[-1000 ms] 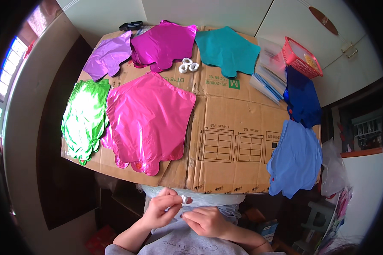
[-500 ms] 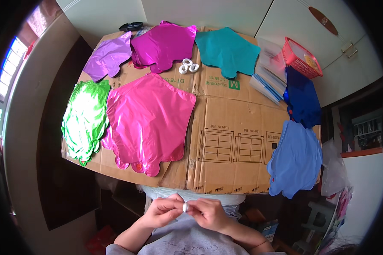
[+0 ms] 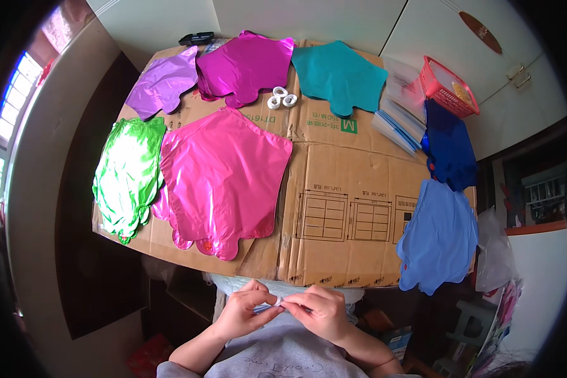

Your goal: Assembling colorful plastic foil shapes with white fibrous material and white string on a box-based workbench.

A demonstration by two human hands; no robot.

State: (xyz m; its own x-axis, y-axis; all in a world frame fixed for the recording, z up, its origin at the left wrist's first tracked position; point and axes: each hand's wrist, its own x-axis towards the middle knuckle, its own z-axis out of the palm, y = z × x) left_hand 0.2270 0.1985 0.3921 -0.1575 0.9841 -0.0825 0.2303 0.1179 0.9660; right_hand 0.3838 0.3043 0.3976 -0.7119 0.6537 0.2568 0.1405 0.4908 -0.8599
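Note:
My left hand point(image 3: 244, 311) and my right hand point(image 3: 317, 310) meet just below the near edge of the flattened cardboard sheet point(image 3: 353, 189). Between their fingertips is a small white roll of tape point(image 3: 277, 301), pinched from both sides. A pale clear bag point(image 3: 258, 286) lies on my lap under the hands. On the cardboard, closest to me, lies a flat pink foil balloon point(image 3: 223, 176). A green foil balloon point(image 3: 127, 176) lies to its left.
Purple point(image 3: 164, 82), magenta point(image 3: 246, 66) and teal point(image 3: 340, 75) foil balloons lie at the far edge, with three white tape rolls point(image 3: 281, 98) between them. Dark blue point(image 3: 450, 148) and light blue point(image 3: 438, 236) balloons, clear bags point(image 3: 400, 123) and a red basket point(image 3: 448, 85) are on the right.
My hands have come together in front of my lap. The fingertips now close on the small white roll from both sides. Nothing on the cardboard has moved.

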